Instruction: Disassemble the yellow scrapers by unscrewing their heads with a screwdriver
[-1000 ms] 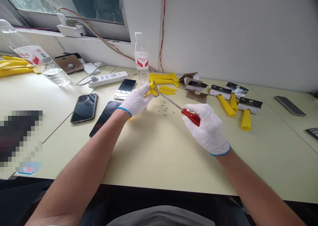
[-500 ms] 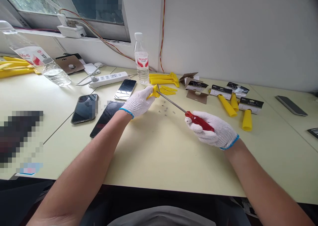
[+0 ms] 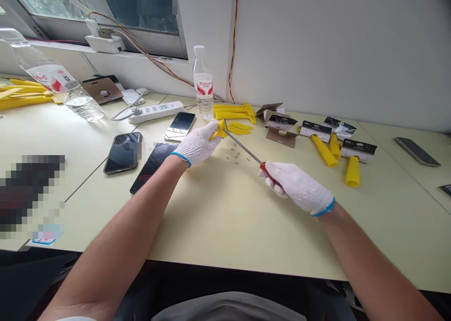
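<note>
My left hand (image 3: pixel 200 143), in a white knit glove, is closed around a yellow plastic scraper (image 3: pixel 221 129), most of which it hides. A screwdriver (image 3: pixel 243 146) with a red handle and long metal shaft is gripped in my gloved right hand (image 3: pixel 294 183). Its tip meets the scraper's head. Below that contact, several small screws (image 3: pixel 237 153) lie scattered on the table (image 3: pixel 225 227). Thin flat yellow pieces (image 3: pixel 240 128) rest just behind the scraper, and more yellow scrapers (image 3: pixel 234 112) lie behind those.
Phones (image 3: pixel 122 152) lie on the left. A power strip (image 3: pixel 157 112) and an upright water bottle (image 3: pixel 203 83) stand at the back; a larger bottle (image 3: pixel 63 83) is at far left. Yellow-handled packaged tools (image 3: pixel 324 149) and brown-backed cards (image 3: pixel 281 137) are on the right.
My right hand has turned over the screwdriver handle, so its back now covers most of the red. My left hand and the scraper stay in place; the view shifts slightly.
</note>
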Motion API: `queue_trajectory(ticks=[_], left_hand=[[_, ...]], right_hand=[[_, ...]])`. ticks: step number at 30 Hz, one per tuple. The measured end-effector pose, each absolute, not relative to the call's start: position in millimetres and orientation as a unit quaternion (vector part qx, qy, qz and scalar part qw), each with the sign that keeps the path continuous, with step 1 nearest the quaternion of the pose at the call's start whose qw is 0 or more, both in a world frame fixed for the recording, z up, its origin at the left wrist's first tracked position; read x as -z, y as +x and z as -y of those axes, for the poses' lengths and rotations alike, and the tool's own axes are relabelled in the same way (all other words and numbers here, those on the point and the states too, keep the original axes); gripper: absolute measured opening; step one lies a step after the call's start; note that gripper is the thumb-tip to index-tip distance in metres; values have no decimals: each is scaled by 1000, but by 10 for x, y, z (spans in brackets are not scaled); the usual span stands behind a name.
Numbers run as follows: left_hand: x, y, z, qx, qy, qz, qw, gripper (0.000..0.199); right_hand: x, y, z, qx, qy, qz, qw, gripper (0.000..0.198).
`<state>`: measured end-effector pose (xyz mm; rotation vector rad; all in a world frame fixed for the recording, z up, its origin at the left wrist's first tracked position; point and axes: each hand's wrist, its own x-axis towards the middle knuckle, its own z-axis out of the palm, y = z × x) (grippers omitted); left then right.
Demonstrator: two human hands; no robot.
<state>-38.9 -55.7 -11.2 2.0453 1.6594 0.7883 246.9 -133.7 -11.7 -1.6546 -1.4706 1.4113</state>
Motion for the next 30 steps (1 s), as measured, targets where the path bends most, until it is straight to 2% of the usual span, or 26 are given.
queue_trajectory(ticks=[2,4,7,12,14,19,21,23,26,28,30], left_hand=[[115,-392,558,-278,735,-583,206,15],[122,-400,552,-281,729,-584,220,16],[148,-420,529,-271,729,-590,217,17],[170,-446,512,-268,735,-585,214,24],[162,-450,517,-283,728,-580,233,26],[158,-455,509,-285,734,-579,213,24],[157,-450,508,-277,740,-581,193,24],[149,-439,518,-274,742,-583,187,26],[133,-418,540,-277,738,-586,187,28],[129,-409,544,-277,737,-587,187,25],[136,-406,537,-275,739,-585,188,21]], right_hand=[[57,2497,1328,-672,-551,419,263,40],[6,2521,1318,-741,-505,333,292,35],[-55,2558,1300,-766,-474,305,309,34],[-46,2614,1288,-766,-455,379,252,31],[18,2593,1298,-716,-480,442,247,29],[208,2474,1321,-316,-623,631,338,26],[221,2450,1321,-261,-640,647,323,29],[190,2448,1314,-335,-645,624,286,30],[112,2476,1294,-579,-609,478,257,39],[65,2512,1287,-688,-563,374,263,35],[33,2553,1292,-735,-516,355,259,24]])
